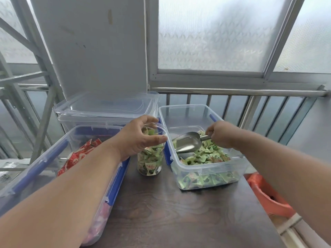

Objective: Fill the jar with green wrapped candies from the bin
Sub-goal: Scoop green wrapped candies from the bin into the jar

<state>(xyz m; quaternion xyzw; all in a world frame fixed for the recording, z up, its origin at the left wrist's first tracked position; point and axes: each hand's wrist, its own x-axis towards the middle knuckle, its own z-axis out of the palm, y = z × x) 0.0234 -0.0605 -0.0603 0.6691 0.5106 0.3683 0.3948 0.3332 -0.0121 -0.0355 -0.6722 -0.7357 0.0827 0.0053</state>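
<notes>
Dark wood is covering the table, and two bare forearms are reaching over it from the near edge. At the near left, a clear bin with blue clips is holding red wrapped candies. Between this bin and the right one, the jar is standing upright on the table, filled most of the way with green candies. The left hand is gripping the jar at its open rim, fingers wrapped around it. To the right, the bin is holding green wrapped candies in its near half. The right hand is closing its fingers on the handle of a metal scoop, which is lying over the candies with its mouth pointing at the jar. Farther back on the left, a lidded clear box is sitting behind the red-candy bin.
</notes>
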